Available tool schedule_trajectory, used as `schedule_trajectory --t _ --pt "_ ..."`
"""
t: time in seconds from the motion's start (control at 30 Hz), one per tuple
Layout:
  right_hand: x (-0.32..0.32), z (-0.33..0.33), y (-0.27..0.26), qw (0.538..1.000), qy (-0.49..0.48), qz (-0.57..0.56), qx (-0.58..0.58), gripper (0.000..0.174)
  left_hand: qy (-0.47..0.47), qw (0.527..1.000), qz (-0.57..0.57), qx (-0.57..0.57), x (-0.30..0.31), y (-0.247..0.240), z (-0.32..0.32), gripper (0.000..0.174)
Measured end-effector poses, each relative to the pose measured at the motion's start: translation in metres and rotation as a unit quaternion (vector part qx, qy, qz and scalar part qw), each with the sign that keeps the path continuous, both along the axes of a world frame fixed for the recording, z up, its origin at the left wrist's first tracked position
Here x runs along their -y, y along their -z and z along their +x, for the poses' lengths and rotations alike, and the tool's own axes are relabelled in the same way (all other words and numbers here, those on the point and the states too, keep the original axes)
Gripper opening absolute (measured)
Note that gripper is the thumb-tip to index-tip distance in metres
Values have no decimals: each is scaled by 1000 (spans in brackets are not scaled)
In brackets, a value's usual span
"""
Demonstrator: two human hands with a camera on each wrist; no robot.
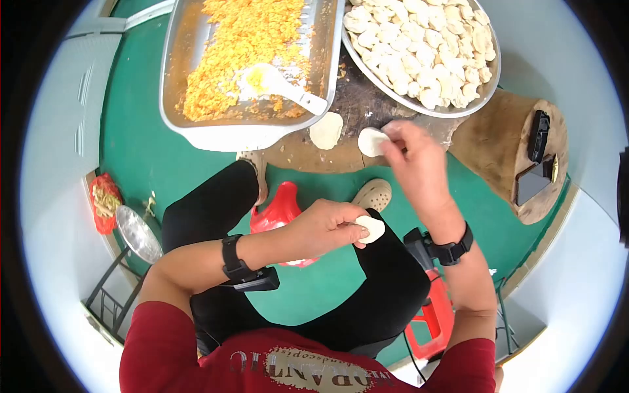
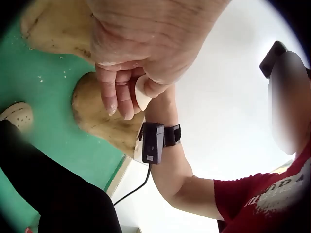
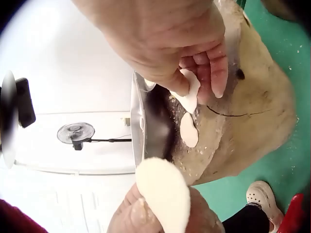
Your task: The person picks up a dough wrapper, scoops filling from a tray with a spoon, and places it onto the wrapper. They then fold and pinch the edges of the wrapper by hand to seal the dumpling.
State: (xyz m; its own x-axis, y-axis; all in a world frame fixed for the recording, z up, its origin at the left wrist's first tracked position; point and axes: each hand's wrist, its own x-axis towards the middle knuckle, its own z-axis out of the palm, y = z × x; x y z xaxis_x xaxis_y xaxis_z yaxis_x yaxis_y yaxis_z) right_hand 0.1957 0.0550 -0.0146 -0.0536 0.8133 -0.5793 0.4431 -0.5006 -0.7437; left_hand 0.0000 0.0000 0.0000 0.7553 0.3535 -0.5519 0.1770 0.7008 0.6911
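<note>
In the head view my left hand (image 1: 321, 229) pinches a round white dough wrapper (image 1: 371, 229) between thumb and fingers, over the lap. The right wrist view shows this pale disc (image 3: 164, 191) close up, its face bare. Out at the wooden stump's edge, my right hand (image 1: 419, 164) pinches another dough wrapper (image 1: 371, 141) by its right side. One more wrapper (image 1: 326, 131) lies flat on the stump (image 1: 295, 154), left of that hand. A metal tray (image 1: 331, 72) holds crumbly orange filling (image 1: 249, 33) with a white spoon (image 1: 288, 90) resting in it.
A metal bowl (image 1: 481, 108) of many folded dumplings (image 1: 419, 49) stands at the back right. Beside it, a smaller stump (image 1: 504, 131) carries a phone (image 1: 532, 183) and a black device (image 1: 539, 136). A red plastic object (image 1: 278, 209) is on the green floor between the feet.
</note>
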Motion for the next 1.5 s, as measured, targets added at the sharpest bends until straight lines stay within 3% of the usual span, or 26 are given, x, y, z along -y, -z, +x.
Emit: schedule_trajectory --t 0.03,0.07,0.23,0.3,0.43,0.57,0.7,0.83,0.9,0.97,1.03,1.1,1.17,1.5 --pt "-8 4 -9 965 -101 173 170 27 -9 1000 -3 13 -9 0 -4 19" --pt "-14 7 -15 861 -195 330 333 28 -19 999 -6 28 -18 0 -6 20" --pt "10 8 6 829 -302 406 238 33 -37 998 4 55 -33 6 -15 18" --pt "7 -8 5 757 -417 460 203 39 -51 993 44 92 -40 4 -22 18" --pt "-2 -21 20 743 -446 460 194 40 -77 982 127 118 -43 12 -27 17" --pt "-5 -16 11 707 -474 472 231 35 -111 980 72 150 -45 15 -26 18" --pt "-8 -4 -3 710 -463 479 225 31 -116 970 57 206 -48 19 -20 20" --pt "-12 29 -36 699 -311 559 321 27 -95 977 57 184 -48 12 -17 21" --pt "-2 35 -69 722 -242 589 271 27 -94 980 48 167 -42 10 -18 22" --pt "18 31 -103 755 -206 566 260 45 -81 984 40 155 -35 7 -18 22" --pt "26 23 -117 687 -202 666 211 66 -93 983 66 146 -26 0 -19 21" --pt "49 2 -143 673 -176 676 242 65 -70 983 105 130 -13 1 -19 21" --pt "68 -11 -166 638 -164 706 259 65 -106 969 119 188 -3 4 -21 22" --pt "187 -36 -282 462 -80 791 394 53 -72 960 192 191 58 -8 -17 24"
